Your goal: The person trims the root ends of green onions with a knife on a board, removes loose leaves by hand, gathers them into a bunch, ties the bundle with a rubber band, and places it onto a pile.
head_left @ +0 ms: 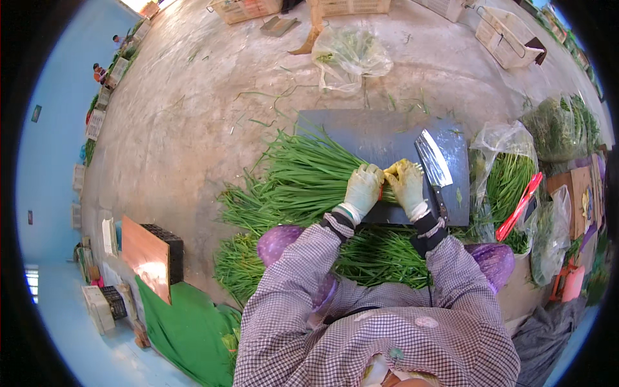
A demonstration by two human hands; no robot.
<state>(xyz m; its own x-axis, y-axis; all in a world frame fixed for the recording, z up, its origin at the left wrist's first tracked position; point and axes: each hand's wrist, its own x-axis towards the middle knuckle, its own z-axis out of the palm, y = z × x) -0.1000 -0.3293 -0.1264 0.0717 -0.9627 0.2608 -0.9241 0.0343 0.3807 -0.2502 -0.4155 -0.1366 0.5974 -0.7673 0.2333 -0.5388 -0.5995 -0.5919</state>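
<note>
A thick bunch of garlic chives [309, 171] lies across the left part of a dark grey board [400, 129], leaf tips to the left. My left hand [363, 188], in a pale rubber glove, is closed over its stem end. My right hand [406, 184], in a yellow-stained glove, curls its fingers round the stem ends, close beside the left. A bit of red tie [380, 193] shows between the hands; most of it is hidden. To the right of my right hand a cleaver [434, 158] rests on the board, dark handle toward me.
More loose chives [380, 258] lie between my knees. At right stand a clear bag of chives [509, 177], a bundle of red ties [520, 205] and another filled bag [561, 129]. Ahead are a plastic bag [351, 58] and crates [507, 37]. A wooden panel [147, 258] leans at left.
</note>
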